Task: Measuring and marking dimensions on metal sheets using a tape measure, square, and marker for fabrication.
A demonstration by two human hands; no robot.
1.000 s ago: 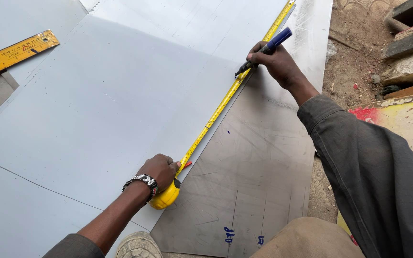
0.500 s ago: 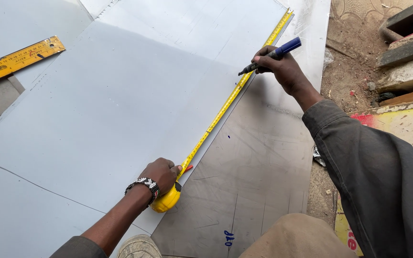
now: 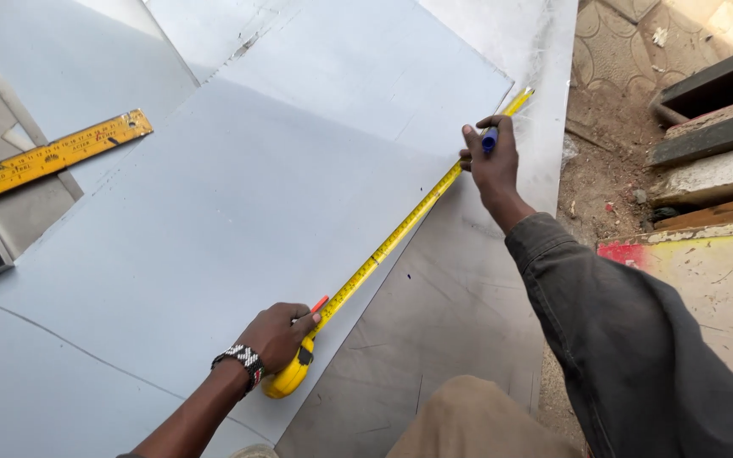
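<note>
Grey sheet (image 3: pixel 197 220) — left hand (image 3: pixel 280 335) pins yellow tape (image 3: pixel 400 229) (right hand (image 3: pixel 494 165) grips marker (image 3: pixel 489 138)).

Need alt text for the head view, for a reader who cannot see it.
Two hands stretch a yellow tape measure along the edge of a grey metal sheet: the left hand holds the tape's case, the right hand pins the tape while gripping a blue marker. A yellow ruler lies at left.
</note>
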